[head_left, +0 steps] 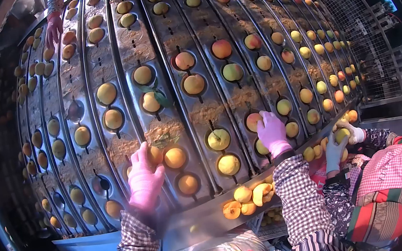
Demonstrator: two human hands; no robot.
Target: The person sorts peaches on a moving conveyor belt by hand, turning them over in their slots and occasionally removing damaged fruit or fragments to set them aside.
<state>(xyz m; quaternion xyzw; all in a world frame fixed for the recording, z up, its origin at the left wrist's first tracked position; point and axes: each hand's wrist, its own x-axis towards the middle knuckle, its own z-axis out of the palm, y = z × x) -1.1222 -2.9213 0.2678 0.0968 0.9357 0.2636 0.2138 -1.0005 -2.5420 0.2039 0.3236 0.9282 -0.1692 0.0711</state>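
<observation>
My left hand (pixel 144 179), in a pink glove, has its fingers and thumb around a yellow-orange peach (pixel 154 155) at the lower part of the tray. Close by its thumb lies another peach (pixel 175 158), with one more peach (pixel 188 183) in the cup below. My right hand (pixel 272 133), also pink-gloved, curls its fingers over the right side of a reddish peach (pixel 253 122). Under that hand a greenish peach (pixel 261 147) is partly covered. The metal trays (pixel 201 162) have rows of round cups, mostly holding single peaches.
Cut and whole peaches (pixel 243 194) lie on the metal ledge (pixel 188 224) before me. At right, a co-worker's gloved hands (pixel 335 151) hold a yellow fruit. Another person's pink-gloved hand (pixel 53 29) reaches in at upper left. A wire mesh guard (pixel 350 24) stands at the right.
</observation>
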